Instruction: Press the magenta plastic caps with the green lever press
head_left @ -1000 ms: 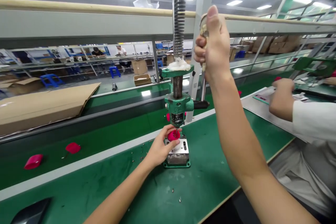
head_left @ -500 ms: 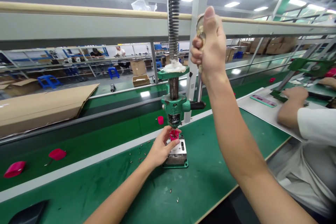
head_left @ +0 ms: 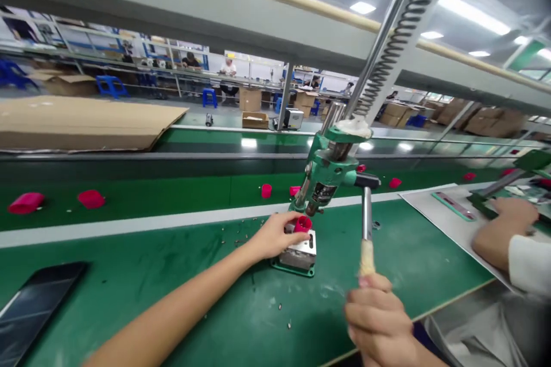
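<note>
A green hand press [head_left: 329, 169] stands on the green bench, with a long coil spring [head_left: 398, 31] rising from it. My left hand [head_left: 275, 235] pinches a small red cap [head_left: 302, 223] that sits on the press's metal block [head_left: 300, 252] under the ram. My right hand [head_left: 379, 318] is closed round the taped end of the press lever [head_left: 366, 229]. The lever hangs down toward me, low at the bench's near edge.
Several red caps [head_left: 91, 199] lie on the conveyor belt [head_left: 150, 195] behind the bench. A dark phone [head_left: 37, 307] lies at the lower left. A co-worker's hand [head_left: 510, 215] and white sleeve work at a grey mat on the right. Flat cardboard [head_left: 81, 123] lies beyond the belt.
My right hand has pulled the lever from high above the press down to the bench's near edge. My left hand stays on the red cap. The view has tilted.
</note>
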